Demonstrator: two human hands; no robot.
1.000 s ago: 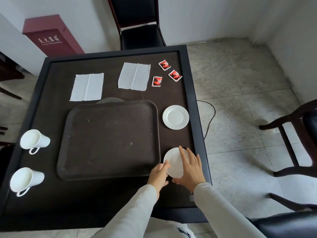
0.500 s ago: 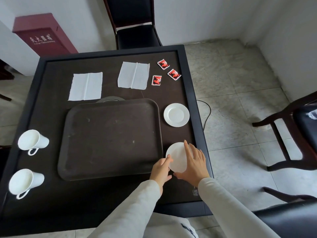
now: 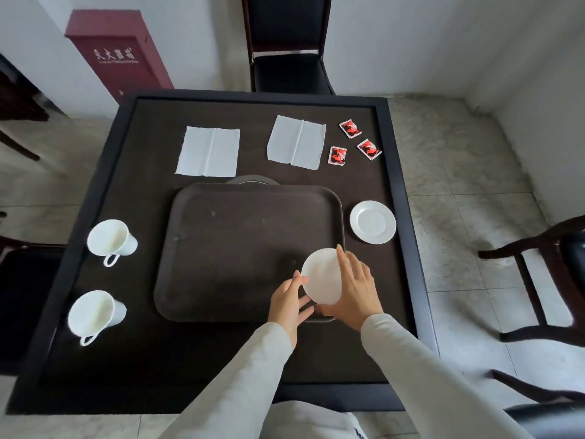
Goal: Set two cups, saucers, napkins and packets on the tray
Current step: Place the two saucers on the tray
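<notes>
As the head camera looks down, bench [image 3: 364, 343]: dark, square, raised rim, carries everything listed.
tray [image 3: 237, 248]: dark brown, rectangular, mid-bench, nothing resting flat on it.
held saucer [image 3: 321, 277]: white, tilted, over the tray's near-right corner; can't tell if it touches the tray.
left grip [image 3: 289, 304]: thumb and fingers pinch the held saucer's left edge.
right grip [image 3: 357, 293]: fingers laid along the held saucer's right rim, thumb at its near edge, holding it.
second saucer [image 3: 373, 222]: white, flat on the bench, just right of the tray, apart from both grips.
far cup [image 3: 110, 240]: white, left of the tray, handle toward the near edge.
near cup [image 3: 95, 315]: white, left of the tray, nearer the person, handle toward the near edge.
left napkin [image 3: 209, 151]: white, unfolded, beyond the tray.
right napkin [image 3: 297, 142]: white, creased, beyond the tray, beside the packets.
packets [image 3: 337, 155]: three, red and black, far-right of the bench, close together, not touching.
sleeves [image 3: 240, 372]: light grey, both arms.
chair [image 3: 289, 68]: black seat, at the far side.
cabinet [image 3: 120, 55]: dark red, against the wall, far left.
</notes>
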